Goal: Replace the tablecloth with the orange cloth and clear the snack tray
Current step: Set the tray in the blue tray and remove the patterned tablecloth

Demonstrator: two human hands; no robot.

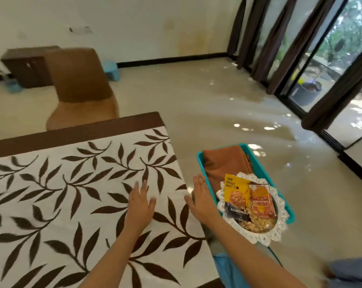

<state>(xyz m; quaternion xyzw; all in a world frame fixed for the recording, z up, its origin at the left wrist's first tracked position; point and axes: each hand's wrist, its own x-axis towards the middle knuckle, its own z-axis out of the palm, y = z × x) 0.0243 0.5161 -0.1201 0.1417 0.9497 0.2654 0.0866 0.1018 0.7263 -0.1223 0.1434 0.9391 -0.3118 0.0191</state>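
Observation:
A white tablecloth with brown leaves (76, 183) covers the table. My left hand (139, 206) is spread flat above the cloth near its right edge, fingers straight. Just off the table's right edge, my right hand (200, 200) is also flat and holds nothing. Right of it stands a teal bin (257, 163) holding the folded orange cloth (223, 163). On the bin's near end rests a white lace-edged snack tray (279, 231) with a yellow nut packet (236, 194), an orange packet (261, 202) and loose snacks.
A brown chair (80, 86) stands beyond the table's far edge, a dark cabinet (26, 67) behind it. Glossy floor (227, 113) stretches right to glass doors with dark curtains (321, 80). A blue stool (111, 69) sits by the wall.

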